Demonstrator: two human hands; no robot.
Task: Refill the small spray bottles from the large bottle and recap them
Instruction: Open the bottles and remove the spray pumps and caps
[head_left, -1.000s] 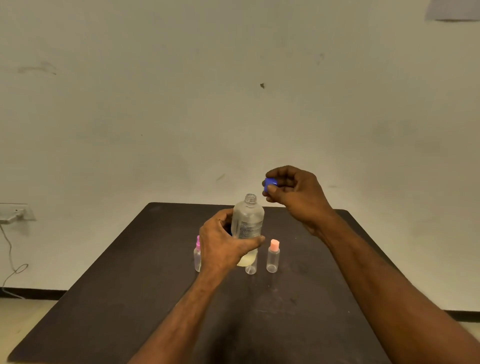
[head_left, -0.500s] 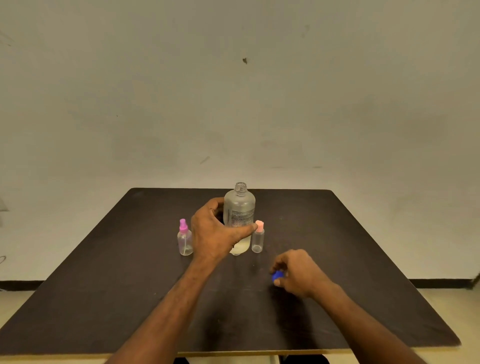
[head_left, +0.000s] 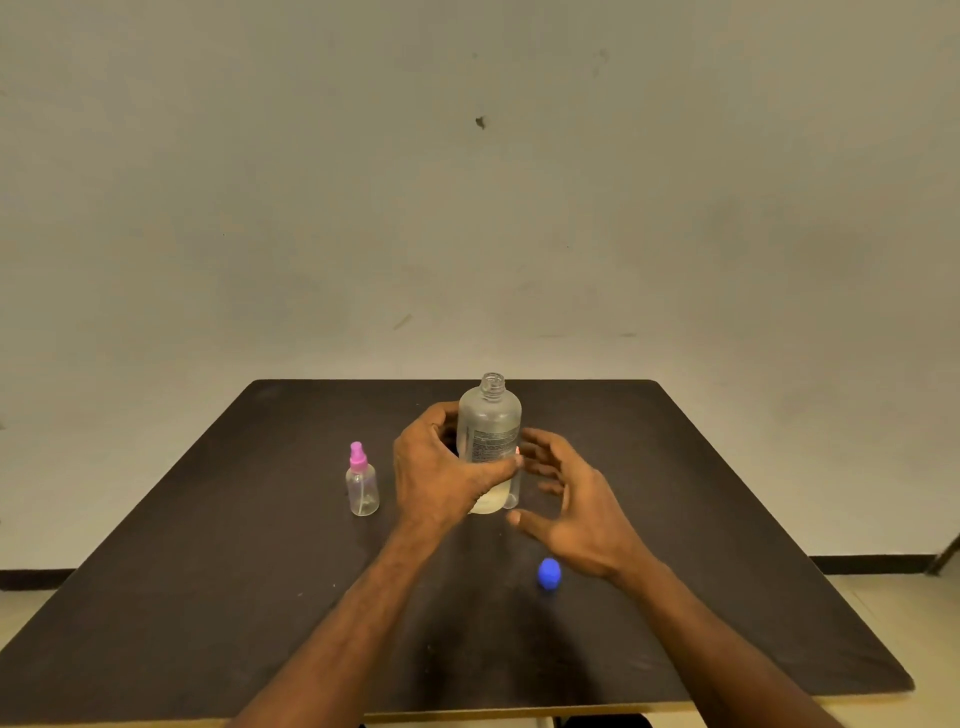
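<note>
The large clear bottle (head_left: 488, 431) stands upright and uncapped near the middle of the dark table (head_left: 208, 571). My left hand (head_left: 436, 478) grips its lower body from the left. Its blue cap (head_left: 549, 572) lies on the table in front, to the right. My right hand (head_left: 566, 499) hovers just right of the bottle with fingers spread, holding nothing. A small spray bottle with a pink top (head_left: 361, 480) stands to the left. A second small bottle (head_left: 511, 491) is mostly hidden between the large bottle and my right hand; only a sliver of its orange top shows.
A plain wall rises behind the table. The table's front edge runs along the bottom of the view, and floor shows on both sides.
My right hand set the blue cap down on the table, let go of it, and moved up toward the large bottle with fingers spread. My left hand kept its grip.
</note>
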